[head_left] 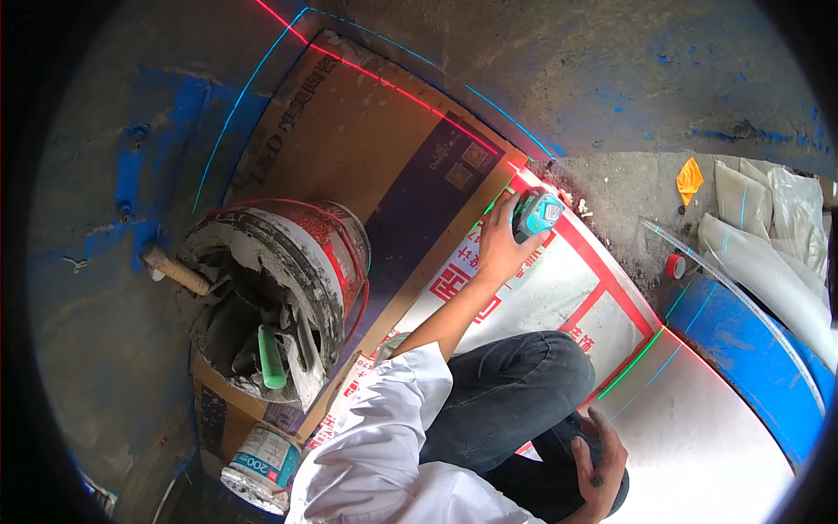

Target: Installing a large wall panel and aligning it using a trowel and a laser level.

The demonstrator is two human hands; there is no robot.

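Note:
My left hand reaches forward at the centre, its fingers closed round a compact teal-and-black device with a pale label. Whether it is a tape measure or a laser unit I cannot tell. The device is over the white sheet with red print, near its far edge. Low on the right, beside my dark shoe, my right hand hangs loose with its fingers apart. A small dark spot shows on it.
A mortar-caked bucket holding a green-handled tool stands left on flattened cardboard. Below it is a small tub. At right lie a graduated strip, a red tape roll, plastic sacks and an orange scrap. Coloured light lines cross the surfaces.

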